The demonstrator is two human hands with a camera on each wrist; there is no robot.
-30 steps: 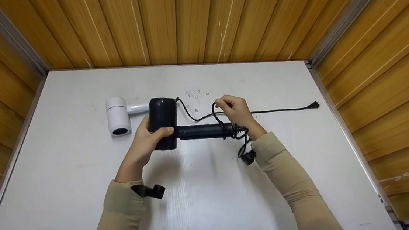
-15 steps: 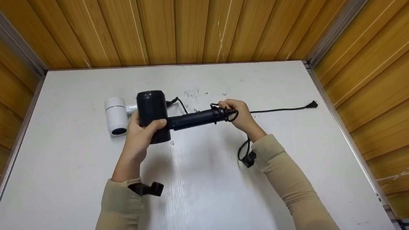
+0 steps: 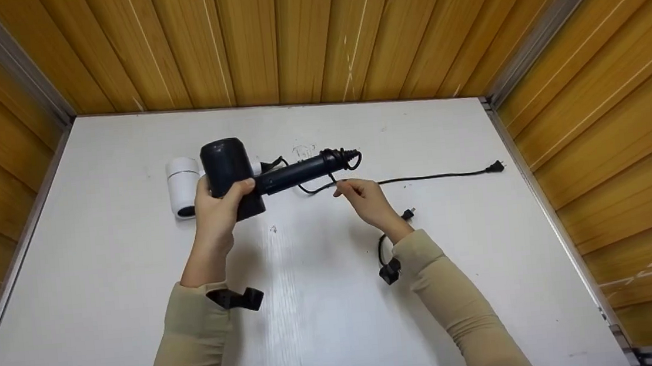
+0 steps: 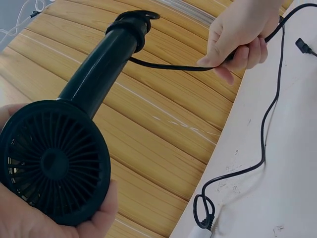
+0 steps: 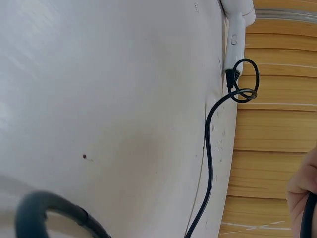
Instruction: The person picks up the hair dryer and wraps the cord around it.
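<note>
My left hand [image 3: 215, 216] grips the barrel of a black hair dryer [image 3: 225, 165], held above the table with its handle pointing right and slightly away. The slatted rear grille [image 4: 54, 163] faces the left wrist view. Several turns of black cord [image 3: 333, 160] wrap the end of the handle. From there the cord [image 4: 173, 66] runs tautly to my right hand [image 3: 370, 201], which pinches it just below the handle. Past that hand hangs the cord's loose end with its plug [image 3: 408, 214]. In the right wrist view only part of the right hand [image 5: 303, 191] shows.
Behind the black dryer, a white hair dryer [image 3: 183, 186] lies on the white table [image 3: 137, 317], its handle partly hidden. Its black cord [image 3: 431, 176] stretches right to a plug [image 3: 496, 167]. Wood-pattern walls [image 3: 307, 37] enclose the back and sides.
The black hair dryer has moved left and away, its handle end rising. The cord now winds closer round the handle. My right hand has come round beneath the handle, drawing the cord with it.
</note>
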